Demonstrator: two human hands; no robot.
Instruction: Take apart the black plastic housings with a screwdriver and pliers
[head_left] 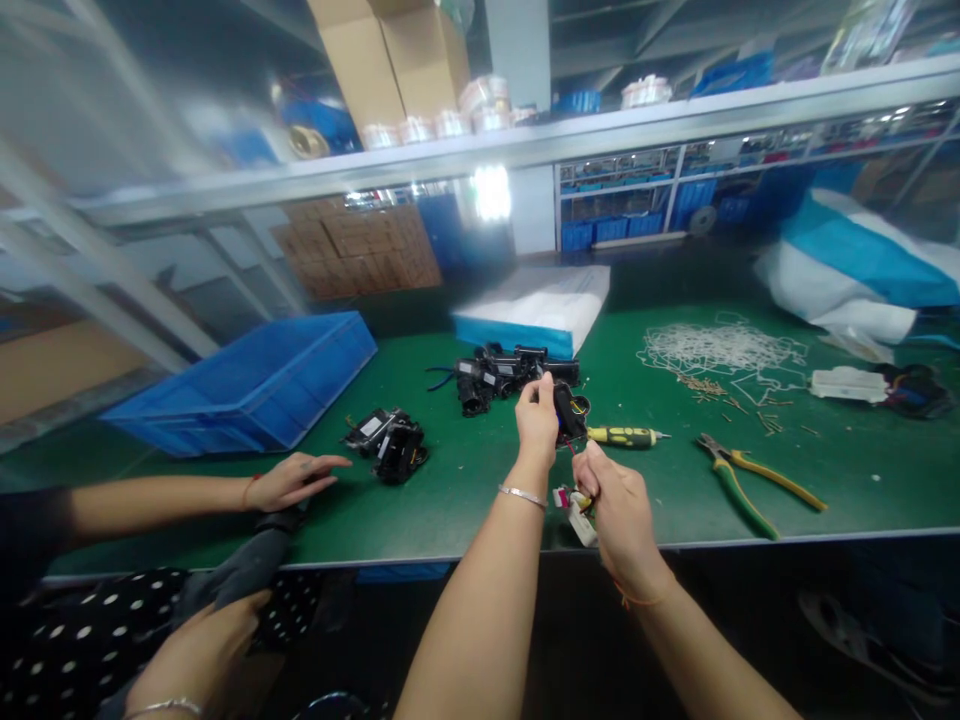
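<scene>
My left hand (537, 420) is closed around a small black plastic housing (568, 410) just above the green bench. Thin coloured wires (571, 447) run from that part towards my right hand (611, 490). The fingers of my right hand are pinched on these wires. Below them hangs a white connector (580, 522), near the bench's front edge. A yellow and black screwdriver (622, 437) lies just beyond my right hand. Behind my left hand several black plastic parts (495, 375) are heaped together.
At left, a co-worker's hand (296, 482) rests near more black parts (390, 443); the other grips a dark tool (251, 560). A blue bin (247, 385) stands behind. Pliers (739, 475), brass-coloured pins (701, 388), white ties (712, 348) and a white-blue bag (536, 305) lie about.
</scene>
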